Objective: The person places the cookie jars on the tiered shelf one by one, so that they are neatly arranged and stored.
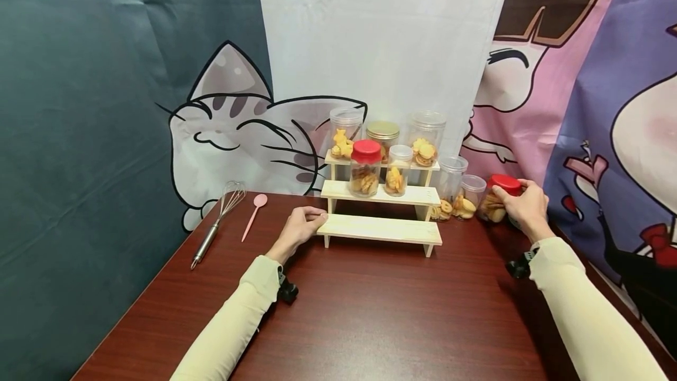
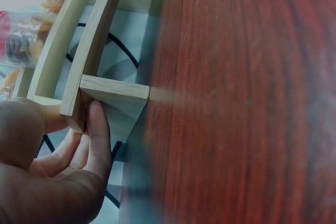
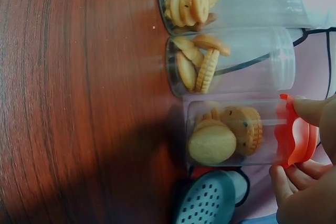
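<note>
My left hand [image 1: 301,228] pinches the left end of the lowest step of a pale wooden three-step stand [image 1: 378,228], thumb above and fingers beneath. At the right, my right hand [image 1: 528,209] grips the red lid of a clear cookie jar [image 3: 226,135]; thumb and fingers lie on opposite sides of the lid. On the middle step stand another red-lidded jar [image 1: 365,172] and a small white-lidded jar [image 1: 398,175]. Behind them, the top step bears a clear-lidded jar [image 1: 345,134], a gold-lidded jar [image 1: 383,131] and a wide clear jar [image 1: 426,140].
Right of the stand are a tall clear jar [image 1: 452,175] and a shorter jar [image 1: 469,196] of cookies. A grey-green perforated utensil [image 3: 207,200] lies beside the held jar. At the table's left are a whisk [image 1: 218,225] and a pink spoon [image 1: 255,216]. Printed curtains hang behind.
</note>
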A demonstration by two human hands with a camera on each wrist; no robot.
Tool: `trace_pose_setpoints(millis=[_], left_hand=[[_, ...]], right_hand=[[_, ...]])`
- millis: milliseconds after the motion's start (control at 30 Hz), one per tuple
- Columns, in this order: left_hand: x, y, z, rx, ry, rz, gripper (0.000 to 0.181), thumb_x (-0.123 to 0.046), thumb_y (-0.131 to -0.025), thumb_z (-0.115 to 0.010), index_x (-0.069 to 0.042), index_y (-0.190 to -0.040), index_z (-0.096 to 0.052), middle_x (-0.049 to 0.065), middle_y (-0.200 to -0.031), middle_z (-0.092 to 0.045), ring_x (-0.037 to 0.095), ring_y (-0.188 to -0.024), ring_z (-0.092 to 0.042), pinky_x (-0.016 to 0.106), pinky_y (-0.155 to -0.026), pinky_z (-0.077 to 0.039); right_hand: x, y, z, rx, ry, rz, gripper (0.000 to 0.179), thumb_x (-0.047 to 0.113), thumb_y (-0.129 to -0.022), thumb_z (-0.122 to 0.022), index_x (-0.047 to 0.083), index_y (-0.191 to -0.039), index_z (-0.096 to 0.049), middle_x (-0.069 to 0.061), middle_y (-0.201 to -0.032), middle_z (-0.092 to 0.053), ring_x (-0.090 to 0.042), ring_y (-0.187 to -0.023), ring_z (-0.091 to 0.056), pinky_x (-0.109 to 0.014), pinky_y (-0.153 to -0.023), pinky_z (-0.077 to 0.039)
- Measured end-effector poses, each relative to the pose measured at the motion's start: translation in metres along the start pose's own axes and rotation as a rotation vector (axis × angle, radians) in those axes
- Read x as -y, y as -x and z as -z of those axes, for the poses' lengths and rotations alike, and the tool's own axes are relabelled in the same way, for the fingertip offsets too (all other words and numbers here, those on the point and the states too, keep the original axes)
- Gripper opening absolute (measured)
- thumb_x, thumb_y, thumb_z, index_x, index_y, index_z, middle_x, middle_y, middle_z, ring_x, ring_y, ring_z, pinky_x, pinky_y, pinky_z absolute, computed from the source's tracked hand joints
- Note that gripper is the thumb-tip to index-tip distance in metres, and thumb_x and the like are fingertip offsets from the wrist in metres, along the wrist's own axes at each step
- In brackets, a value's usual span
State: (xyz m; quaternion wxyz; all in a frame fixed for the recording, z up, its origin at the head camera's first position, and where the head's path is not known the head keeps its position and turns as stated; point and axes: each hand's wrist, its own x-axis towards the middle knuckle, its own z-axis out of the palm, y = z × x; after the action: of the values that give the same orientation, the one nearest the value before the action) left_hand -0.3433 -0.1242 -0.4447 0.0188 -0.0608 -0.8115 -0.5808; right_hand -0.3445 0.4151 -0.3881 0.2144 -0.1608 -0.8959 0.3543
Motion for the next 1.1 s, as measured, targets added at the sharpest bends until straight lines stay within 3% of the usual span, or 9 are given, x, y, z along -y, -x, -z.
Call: trace_pose_setpoints(millis=[233, 400, 500, 567, 733, 1100], left_hand=[[0.000, 0.001, 0.000, -0.005, -0.036, -0.005, 0.027, -0.019, -0.101, -0.076, -0.001, -0.122, -0.078, 0.017, -0.114, -0.080, 0.008, -0.086, -0.069, 0.017, -0.074, -0.053], [-0.001, 0.000, 0.001, -0.009, -0.047, -0.015, 0.027, -0.019, -0.102, -0.075, -0.001, -0.122, -0.078, 0.017, -0.113, -0.081, 0.008, -0.087, -0.069, 0.018, -0.075, -0.053], [-0.001, 0.000, 0.001, -0.012, -0.052, -0.018, 0.026, -0.019, -0.101, -0.075, -0.002, -0.121, -0.079, 0.017, -0.113, -0.081, 0.009, -0.087, -0.069, 0.018, -0.075, -0.053], [-0.001, 0.001, 0.001, -0.012, -0.053, -0.017, 0.026, -0.019, -0.101, -0.076, -0.002, -0.121, -0.079, 0.016, -0.113, -0.081, 0.009, -0.087, -0.069, 0.018, -0.075, -0.053], [0.000, 0.001, 0.001, -0.015, -0.047, -0.013, 0.028, -0.019, -0.102, -0.075, -0.001, -0.122, -0.078, 0.018, -0.114, -0.081, 0.009, -0.087, -0.070, 0.018, -0.073, -0.053], [-0.001, 0.002, -0.001, -0.011, -0.028, -0.005, 0.028, -0.018, -0.102, -0.075, 0.000, -0.123, -0.078, 0.019, -0.115, -0.080, 0.009, -0.087, -0.070, 0.017, -0.073, -0.054]], right_hand=[[0.005, 0.010, 0.010, -0.051, -0.009, 0.033, 0.083, 0.052, -0.100, -0.070, -0.007, -0.156, -0.049, -0.035, -0.148, -0.060, -0.057, -0.139, -0.044, -0.062, -0.114, -0.039], [0.016, 0.018, 0.019, -0.078, -0.002, 0.086, 0.080, 0.052, -0.099, -0.072, -0.004, -0.153, -0.054, -0.033, -0.140, -0.066, -0.048, -0.130, -0.056, -0.038, -0.092, -0.044], [0.025, 0.022, 0.025, -0.094, -0.013, 0.106, 0.079, 0.053, -0.098, -0.074, -0.001, -0.153, -0.056, -0.028, -0.141, -0.069, -0.036, -0.123, -0.063, -0.024, -0.087, -0.038], [0.032, 0.024, 0.029, -0.104, -0.028, 0.106, 0.079, 0.054, -0.097, -0.076, 0.002, -0.154, -0.057, -0.025, -0.143, -0.069, -0.020, -0.116, -0.065, -0.018, -0.086, -0.038], [0.050, 0.026, 0.035, -0.084, -0.072, 0.133, 0.082, 0.057, -0.095, -0.077, 0.007, -0.157, -0.056, -0.021, -0.148, -0.068, 0.005, -0.105, -0.057, -0.006, -0.084, -0.039], [0.095, 0.043, 0.023, -0.011, -0.182, 0.274, 0.076, 0.050, -0.096, -0.080, 0.005, -0.153, -0.059, -0.022, -0.144, -0.069, 0.010, -0.099, -0.057, 0.000, -0.081, -0.041]])
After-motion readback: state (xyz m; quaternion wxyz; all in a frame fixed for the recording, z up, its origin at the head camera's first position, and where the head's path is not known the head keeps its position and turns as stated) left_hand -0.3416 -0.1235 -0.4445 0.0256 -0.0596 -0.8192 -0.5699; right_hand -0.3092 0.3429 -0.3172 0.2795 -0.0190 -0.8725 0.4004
